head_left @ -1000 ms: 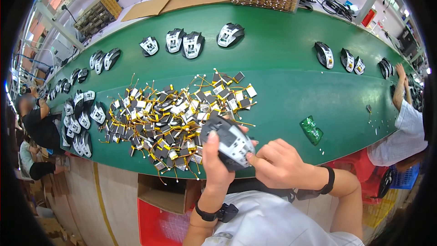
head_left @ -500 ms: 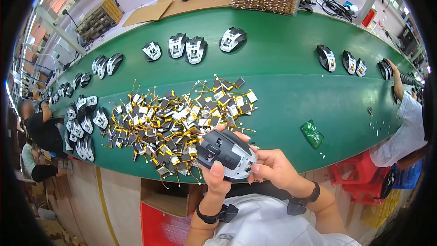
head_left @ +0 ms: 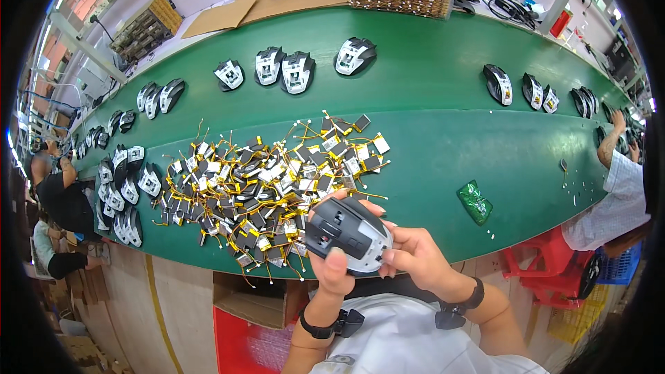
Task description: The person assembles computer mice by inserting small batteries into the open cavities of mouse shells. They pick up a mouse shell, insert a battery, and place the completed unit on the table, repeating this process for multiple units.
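A partly assembled black-and-white computer mouse (head_left: 344,234) is held tilted over the bench's near edge. My left hand (head_left: 332,273) grips it from the left, thumb on the near side and fingertips showing past its far side. At the white end, my right hand (head_left: 421,257) pinches the mouse's edge with thumb and fingers; anything small between those fingertips is hidden. Just beyond and left of my hands spreads a heap of small flat battery packs (head_left: 267,183) with yellow tape, thin leads and white plugs.
More mouse shells (head_left: 298,73) stand along the back, with a cluster (head_left: 129,173) at the left. A green packet (head_left: 474,202) lies right of centre. One co-worker's hand (head_left: 618,121) is among shells at the far right; another person (head_left: 62,187) sits left. An open carton (head_left: 260,305) stands below the edge.
The mouse has turned and shifted slightly in my hands, which keep their hold. At the far right the co-worker's hand has moved off the nearer shells toward ones farther right.
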Demonstrator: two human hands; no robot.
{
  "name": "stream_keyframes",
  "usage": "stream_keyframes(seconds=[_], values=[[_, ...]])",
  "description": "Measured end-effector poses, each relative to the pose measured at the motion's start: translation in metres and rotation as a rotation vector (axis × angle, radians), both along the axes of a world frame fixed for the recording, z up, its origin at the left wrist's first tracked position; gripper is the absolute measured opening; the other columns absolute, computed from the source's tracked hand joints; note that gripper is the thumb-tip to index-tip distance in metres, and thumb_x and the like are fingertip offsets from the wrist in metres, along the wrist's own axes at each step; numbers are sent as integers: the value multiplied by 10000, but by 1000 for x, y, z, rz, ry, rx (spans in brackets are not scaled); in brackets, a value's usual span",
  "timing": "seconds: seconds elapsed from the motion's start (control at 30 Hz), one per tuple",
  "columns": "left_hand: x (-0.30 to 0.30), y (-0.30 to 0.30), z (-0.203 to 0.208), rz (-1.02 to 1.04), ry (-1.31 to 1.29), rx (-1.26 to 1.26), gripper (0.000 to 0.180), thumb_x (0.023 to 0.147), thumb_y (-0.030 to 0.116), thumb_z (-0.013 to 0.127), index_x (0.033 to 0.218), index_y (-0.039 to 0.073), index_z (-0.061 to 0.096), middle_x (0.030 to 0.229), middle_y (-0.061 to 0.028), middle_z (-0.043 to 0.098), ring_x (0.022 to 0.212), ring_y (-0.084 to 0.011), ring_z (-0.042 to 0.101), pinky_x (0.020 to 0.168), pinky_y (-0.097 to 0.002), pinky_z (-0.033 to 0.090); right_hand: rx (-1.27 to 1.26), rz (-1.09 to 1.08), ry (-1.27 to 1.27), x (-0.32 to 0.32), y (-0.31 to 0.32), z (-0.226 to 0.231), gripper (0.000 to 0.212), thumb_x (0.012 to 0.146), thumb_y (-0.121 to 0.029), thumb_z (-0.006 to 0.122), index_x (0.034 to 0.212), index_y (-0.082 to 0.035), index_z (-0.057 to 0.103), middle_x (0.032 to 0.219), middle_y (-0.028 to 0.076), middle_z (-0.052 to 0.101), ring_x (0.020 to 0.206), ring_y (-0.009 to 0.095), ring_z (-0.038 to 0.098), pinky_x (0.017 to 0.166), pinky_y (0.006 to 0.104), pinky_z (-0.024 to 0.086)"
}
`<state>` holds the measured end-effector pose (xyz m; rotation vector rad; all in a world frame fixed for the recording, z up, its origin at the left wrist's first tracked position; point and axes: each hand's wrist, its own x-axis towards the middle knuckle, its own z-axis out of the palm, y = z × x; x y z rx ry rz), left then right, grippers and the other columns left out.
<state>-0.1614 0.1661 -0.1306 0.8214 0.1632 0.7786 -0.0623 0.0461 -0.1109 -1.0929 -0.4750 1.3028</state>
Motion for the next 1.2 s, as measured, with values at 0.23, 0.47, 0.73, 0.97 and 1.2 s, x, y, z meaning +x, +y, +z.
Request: stream_keyframes(seconds=[0.23,0.47,0.73,0.97,1.2], values=[[0,12,-7,11,-14,-119,757,887,489,596,1401,5,324,1123,-237,602,909,-342,683,800,-461,588,5,-216,-201,14,-29,-2,334,880,6,660,1197,33,556,927,127,676,822,143,655,686,242,543],[16,-2,-7,35,140,-33,671,926,556,422,1364,49,388,1080,-190,624,880,-312,687,748,-418,592,351,-440,-166,5,6,7,394,933,-109,603,1298,24,540,989,86,660,803,100,567,734,251,463],[9,7,-2,51,21,-139,708,895,531,502,1404,70,329,1126,-211,606,902,-367,680,778,-462,587,186,-376,-333,-18,-2,5,167,883,10,661,1016,53,570,985,133,666,850,146,672,746,260,545],[11,5,-4,50,-60,-136,723,888,498,545,1417,62,317,1134,-218,603,917,-358,675,787,-448,581,209,-386,-312,-19,-4,-4,196,879,10,675,1048,76,600,961,151,688,853,182,697,745,279,571],[15,7,-1,114,100,-212,665,920,577,406,1346,66,415,1074,-208,634,843,-363,690,728,-451,595,304,-464,-1394,-1,0,8,262,741,5,784,991,-18,708,929,102,701,745,197,686,650,287,545]])
